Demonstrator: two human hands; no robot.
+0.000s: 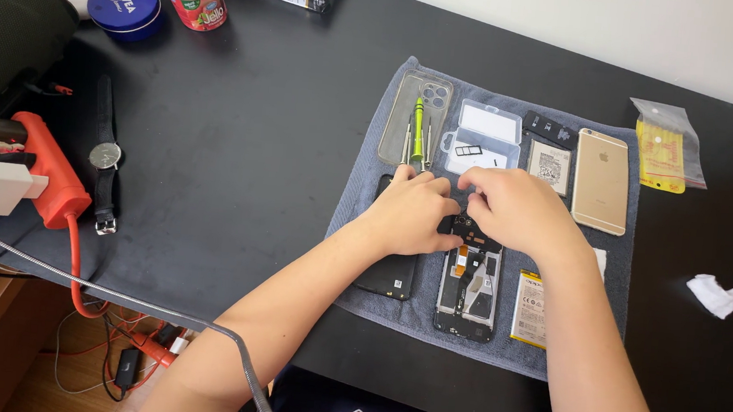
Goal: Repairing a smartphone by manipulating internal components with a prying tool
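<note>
An opened phone (468, 294) with its insides exposed lies on a grey-blue towel (359, 192). My left hand (414, 212) and my right hand (516, 208) rest together over the phone's upper end, fingers curled and touching it. Whether either hand grips a small part is hidden by the fingers. A black back cover (389, 274) lies under my left wrist. A yellow-labelled battery (531, 311) lies to the right of the phone.
On the towel lie a clear phone case (402, 121), a green screwdriver (418, 127), a clear parts box (484, 137), a second battery (549, 166) and a gold phone (601, 181). A wristwatch (105, 157), blue tin (123, 6), red power strip (47, 169) and white tissue (713, 295) sit around.
</note>
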